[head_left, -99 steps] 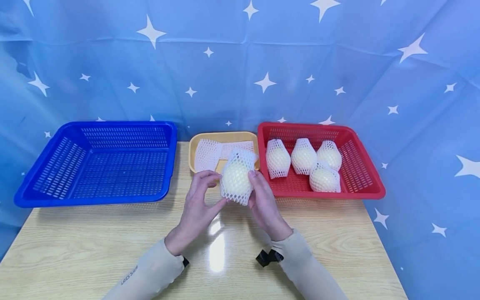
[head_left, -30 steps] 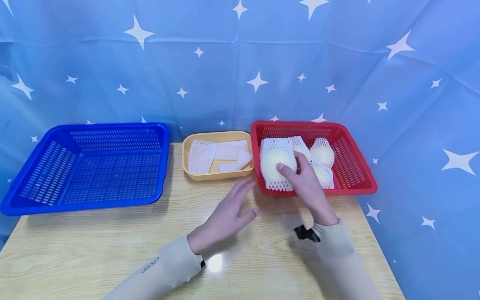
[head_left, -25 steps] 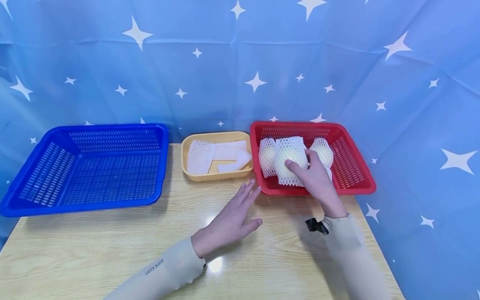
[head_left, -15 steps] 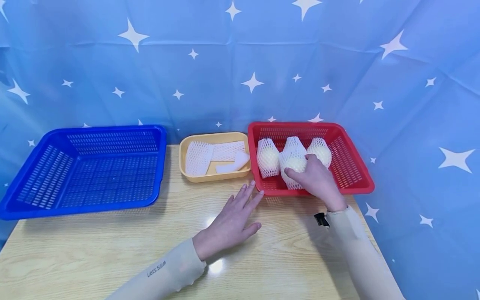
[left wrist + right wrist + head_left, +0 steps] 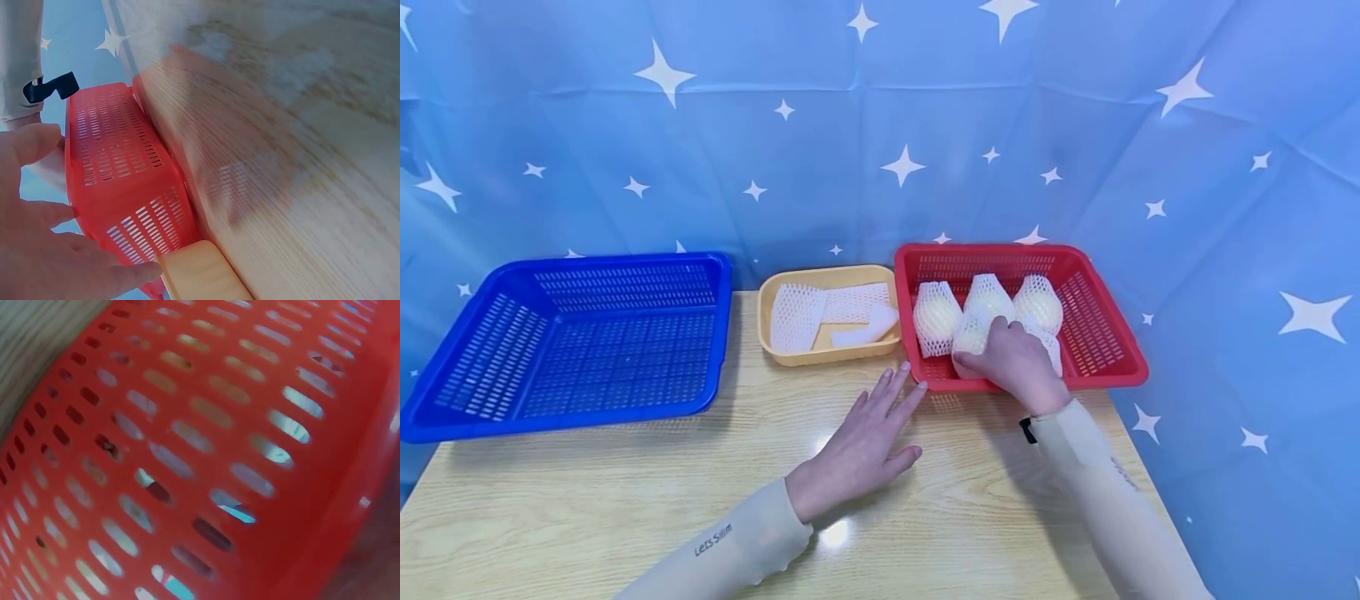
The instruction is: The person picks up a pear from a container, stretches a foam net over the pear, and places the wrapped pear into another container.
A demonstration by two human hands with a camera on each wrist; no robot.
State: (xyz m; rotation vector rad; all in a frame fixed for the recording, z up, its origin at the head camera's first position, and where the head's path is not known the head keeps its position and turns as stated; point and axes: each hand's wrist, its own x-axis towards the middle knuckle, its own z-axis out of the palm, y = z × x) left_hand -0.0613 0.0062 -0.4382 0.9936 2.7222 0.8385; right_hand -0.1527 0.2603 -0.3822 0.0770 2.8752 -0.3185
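Observation:
Inside the red basket (image 5: 1108, 342), my right hand (image 5: 1021, 365) holds a pale round fruit in a white foam net (image 5: 972, 337), its thumb at the near side. Part of that fruit is hidden by the fingers. Several similar netted fruits (image 5: 937, 321) lie around it, one of them partly covered by the hand. My left hand (image 5: 859, 440) is empty, fingers spread, just in front of the basket's near left corner. In the left wrist view the left hand's fingers (image 5: 134, 275) extend by the basket wall. The right wrist view shows only the slotted basket side (image 5: 187, 437) close up.
A small yellow tray (image 5: 808, 358) with loose white foam nets (image 5: 797, 317) stands left of the red basket. Farther left is a blue basket (image 5: 625, 358) with nothing in it. A blue star-patterned cloth (image 5: 820, 167) hangs behind the wooden table (image 5: 625, 492).
Both hands held the netted fruit in front of the tray; the right hand then carried it right and lowered it among the others. The left hand let go and moved right. A foam piece now lies in the tray.

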